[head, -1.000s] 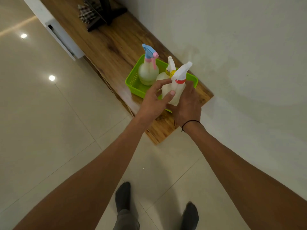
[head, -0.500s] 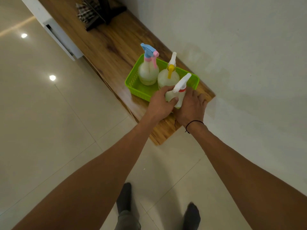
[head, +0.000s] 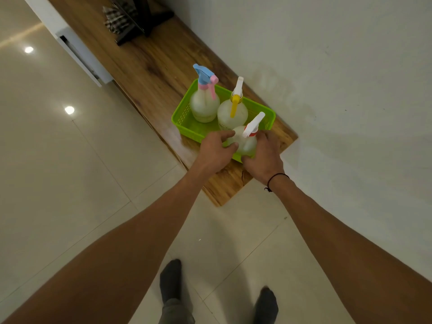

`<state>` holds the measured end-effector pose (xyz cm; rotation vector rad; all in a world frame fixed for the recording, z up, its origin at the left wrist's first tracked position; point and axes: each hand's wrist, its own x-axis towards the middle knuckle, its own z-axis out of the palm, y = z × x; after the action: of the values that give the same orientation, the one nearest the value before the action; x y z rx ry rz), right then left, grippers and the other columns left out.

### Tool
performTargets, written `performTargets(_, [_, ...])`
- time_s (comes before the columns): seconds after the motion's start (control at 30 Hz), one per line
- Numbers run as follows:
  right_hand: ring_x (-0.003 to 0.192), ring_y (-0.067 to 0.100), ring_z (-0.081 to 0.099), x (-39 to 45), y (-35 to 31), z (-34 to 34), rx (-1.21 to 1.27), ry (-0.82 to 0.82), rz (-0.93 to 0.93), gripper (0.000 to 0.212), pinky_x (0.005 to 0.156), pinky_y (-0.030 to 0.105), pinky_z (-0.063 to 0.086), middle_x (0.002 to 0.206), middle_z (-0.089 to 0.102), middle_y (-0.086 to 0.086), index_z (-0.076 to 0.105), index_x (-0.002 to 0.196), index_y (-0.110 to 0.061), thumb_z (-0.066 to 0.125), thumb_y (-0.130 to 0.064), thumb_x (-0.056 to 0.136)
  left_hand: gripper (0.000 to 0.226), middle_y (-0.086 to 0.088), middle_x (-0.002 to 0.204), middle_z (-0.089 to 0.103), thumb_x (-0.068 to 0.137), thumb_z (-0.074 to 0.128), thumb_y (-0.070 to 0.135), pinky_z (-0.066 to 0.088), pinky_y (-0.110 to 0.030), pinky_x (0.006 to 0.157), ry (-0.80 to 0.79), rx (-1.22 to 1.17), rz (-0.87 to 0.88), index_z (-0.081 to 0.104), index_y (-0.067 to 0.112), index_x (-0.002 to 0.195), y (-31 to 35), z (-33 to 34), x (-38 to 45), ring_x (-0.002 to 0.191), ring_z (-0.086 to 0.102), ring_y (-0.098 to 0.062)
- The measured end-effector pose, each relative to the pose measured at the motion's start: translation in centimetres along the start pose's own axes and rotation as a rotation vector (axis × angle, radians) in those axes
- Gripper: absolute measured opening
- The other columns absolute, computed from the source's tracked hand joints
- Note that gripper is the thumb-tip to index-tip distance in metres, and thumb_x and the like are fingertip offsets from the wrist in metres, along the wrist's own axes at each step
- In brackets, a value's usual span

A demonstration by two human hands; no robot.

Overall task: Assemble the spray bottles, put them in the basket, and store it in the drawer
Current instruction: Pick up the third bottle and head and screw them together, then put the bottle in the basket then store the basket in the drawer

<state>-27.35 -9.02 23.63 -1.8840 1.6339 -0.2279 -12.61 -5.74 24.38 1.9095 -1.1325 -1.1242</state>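
A green plastic basket [head: 181, 118] sits near the end of a wooden countertop [head: 149, 66]. Standing upright in it are a bottle with a blue and pink sprayer [head: 203, 106] and a bottle with a white and yellow sprayer [head: 231, 116]. At the basket's near corner stands a third bottle with a white and red sprayer [head: 246, 142]. My left hand [head: 216, 149] cups its left side and my right hand [head: 265, 155] cups its right side, both touching it. Its base is hidden by my hands.
A white drawer front [head: 79, 54] stands slightly ajar at the counter's left edge. A dark stand with a checked cloth [head: 131, 17] is at the far end. A white wall runs on the right, with tiled floor [head: 70, 183] and my feet below.
The white and red bottle came down from above the basket's near edge into the basket. Both hands lowered with it and stayed around it.
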Motion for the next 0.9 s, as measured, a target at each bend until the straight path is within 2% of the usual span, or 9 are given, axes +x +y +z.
performTargets(0.13, [0.149,0.034,0.037,-0.2,1.0,-0.5,0.236,0.165,-0.012,0.082,0.109,0.052,0.048,0.162,0.033,0.011,0.036,0.157,-0.013,0.062,-0.003,0.08,0.024,0.005,0.111,0.075,0.091,0.073,0.015,0.056,-0.03,0.092,0.214,-0.111,-0.03,0.077,0.017,0.115,-1.1,-1.2,-0.4,0.104,0.068,-0.009])
performTargets(0.23, [0.134,0.034,0.05,0.9,0.5,-0.6,0.428,0.273,0.143,0.07,0.102,0.05,0.052,0.149,0.046,0.013,0.035,0.154,-0.008,0.06,-0.007,0.088,0.015,0.003,0.091,0.072,0.089,0.075,0.025,0.059,-0.036,0.087,0.392,-0.137,-0.123,0.075,0.017,0.101,-2.2,-1.7,-0.2,0.09,0.07,-0.015])
performTargets(0.37, [0.116,0.037,0.065,4.1,-0.7,-1.1,0.599,0.062,0.582,0.048,0.087,0.057,0.062,0.13,0.062,0.013,0.053,0.137,-0.014,0.068,-0.025,0.093,0.053,0.001,0.099,0.065,0.081,0.078,0.057,0.062,-0.046,0.086,0.491,-0.304,-0.462,0.064,0.016,0.11,-3.6,-2.0,0.9,0.097,0.071,-0.024])
performTargets(0.43, [0.099,0.039,0.071,4.9,-1.2,-1.6,0.618,-0.101,0.664,0.015,0.07,0.052,0.066,0.115,0.068,0.016,0.065,0.107,-0.014,0.065,-0.027,0.098,0.078,-0.007,0.114,0.067,0.076,0.078,0.066,0.065,-0.047,0.081,0.395,-0.431,-0.599,0.055,0.012,0.127,-3.9,-2.0,1.4,0.098,0.073,-0.027])
performTargets(0.5, [0.083,0.035,0.072,5.1,-1.8,-1.6,0.667,-0.216,0.679,0.015,0.057,0.045,0.065,0.105,0.069,0.014,0.063,0.092,-0.017,0.06,-0.028,0.102,0.093,-0.011,0.125,0.066,0.077,0.079,0.065,0.067,-0.043,0.069,0.254,-0.576,-0.648,0.041,0.012,0.144,-3.9,-1.7,1.8,0.092,0.076,-0.03])
performTargets(0.6, [0.088,0.04,0.077,5.2,-2.9,-0.7,0.649,-0.303,0.636,0.03,0.073,0.056,0.066,0.109,0.073,0.019,0.065,0.116,-0.012,0.057,-0.038,0.103,0.08,-0.013,0.131,0.063,0.088,0.076,0.048,0.063,-0.034,0.055,0.162,-0.654,-0.616,0.037,0.016,0.15,-4.4,-1.8,2.3,0.091,0.075,-0.03])
performTargets(0.67, [0.089,0.041,0.078,4.9,-3.7,0.5,0.67,-0.284,0.637,0.037,0.072,0.057,0.065,0.115,0.072,0.02,0.058,0.134,-0.011,0.056,-0.031,0.103,0.061,-0.015,0.128,0.062,0.093,0.069,0.034,0.061,-0.032,0.051,0.188,-0.662,-0.584,0.042,0.015,0.144,-5.0,-2.6,2.3,0.087,0.075,-0.029])
performTargets(0.8, [0.091,0.041,0.078,4.1,-5.9,3.5,0.676,-0.233,0.571,0.04,0.072,0.058,0.065,0.12,0.071,0.022,0.055,0.135,-0.015,0.058,-0.006,0.096,0.045,-0.016,0.129,0.06,0.097,0.058,0.026,0.061,-0.034,0.05,0.206,-0.61,-0.545,0.044,0.013,0.138,-6.9,-5.8,2.3,0.096,0.073,-0.033])
performTargets(0.9, [0.086,0.044,0.077,3.9,-9.2,5.7,0.721,-0.231,0.587,0.059,0.068,0.059,0.065,0.127,0.065,0.02,0.038,0.148,-0.016,0.06,-0.003,0.095,0.042,-0.015,0.13,0.06,0.098,0.057,0.026,0.061,-0.034,0.051,0.205,-0.6,-0.536,0.046,0.015,0.136,-8.9,-9.4,2.5,0.092,0.074,-0.032])
